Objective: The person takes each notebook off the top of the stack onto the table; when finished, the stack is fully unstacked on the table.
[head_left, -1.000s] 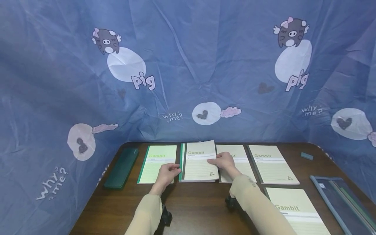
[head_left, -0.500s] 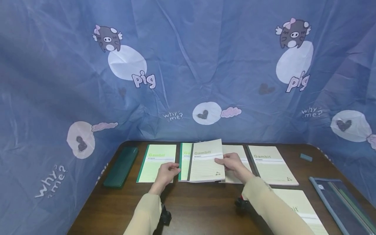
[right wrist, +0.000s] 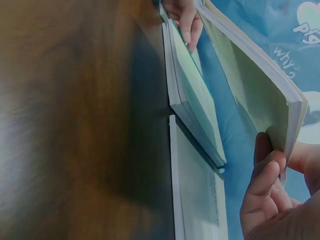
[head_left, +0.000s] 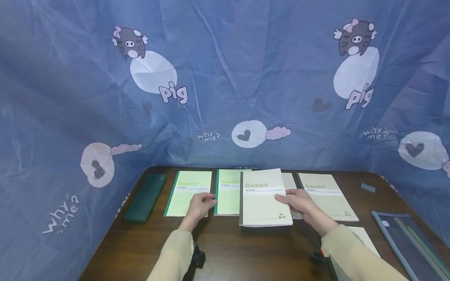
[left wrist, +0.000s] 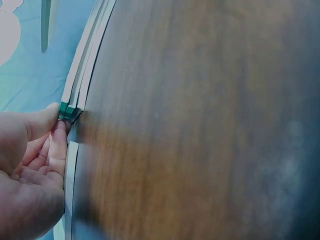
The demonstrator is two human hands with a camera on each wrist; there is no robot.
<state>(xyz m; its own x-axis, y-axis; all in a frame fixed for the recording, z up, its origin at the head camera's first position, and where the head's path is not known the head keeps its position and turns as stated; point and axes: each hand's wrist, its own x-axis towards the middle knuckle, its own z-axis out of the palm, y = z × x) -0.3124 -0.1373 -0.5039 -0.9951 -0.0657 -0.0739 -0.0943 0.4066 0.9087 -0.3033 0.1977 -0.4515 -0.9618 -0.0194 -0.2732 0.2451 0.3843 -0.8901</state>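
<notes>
Your right hand (head_left: 302,203) pinched the grey-spined notebook (head_left: 263,197) by its right edge, thumb on top and fingers curled under, and lifted it off the table (head_left: 225,249) near 6 o'clock (only one edge was held). It could have sagged or slid out, I think. Your left hand (head_left: 198,206) at 9 o'clock pinched the corner of the green-spined pile (head_left: 229,191). Further off at 12 lay more notebooks (head_left: 323,195).
</notes>
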